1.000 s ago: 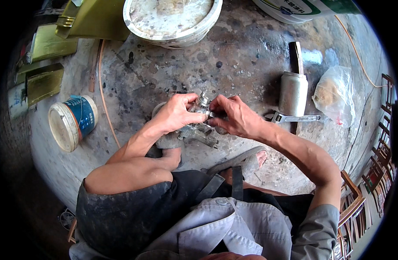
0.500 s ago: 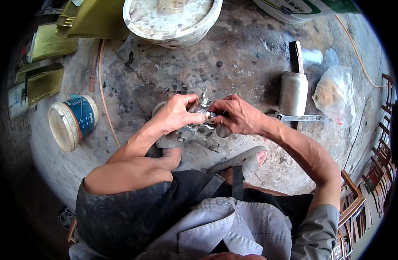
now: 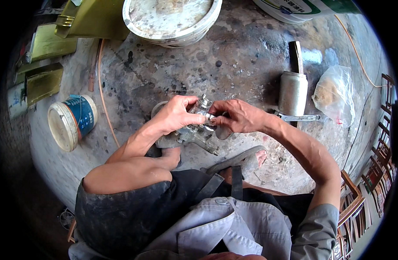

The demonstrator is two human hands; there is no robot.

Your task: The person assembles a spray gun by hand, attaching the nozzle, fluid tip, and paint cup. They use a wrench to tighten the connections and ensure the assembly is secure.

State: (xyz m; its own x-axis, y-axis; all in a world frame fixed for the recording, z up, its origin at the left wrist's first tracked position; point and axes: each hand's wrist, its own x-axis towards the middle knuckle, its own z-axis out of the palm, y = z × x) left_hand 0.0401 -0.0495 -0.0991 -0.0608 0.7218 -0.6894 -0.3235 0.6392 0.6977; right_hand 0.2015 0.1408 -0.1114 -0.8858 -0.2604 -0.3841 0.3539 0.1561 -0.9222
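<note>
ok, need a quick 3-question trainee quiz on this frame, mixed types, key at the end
1. True or false: both hands grip the small grey metal part between them.
2. Which thing lies nearest the right hand on the stained concrete floor? A) the blue-labelled white tub on its side B) the grey metal cylinder with a wrench beside it C) the clear plastic bag
3. Fill in: at the top edge stands a large white ____ with a dirty lid.

Key
1. True: left hand and right hand both close on the small grey metal part.
2. B: the grey metal cylinder, not the tub or bag, on the floor.
3. bucket.
</note>
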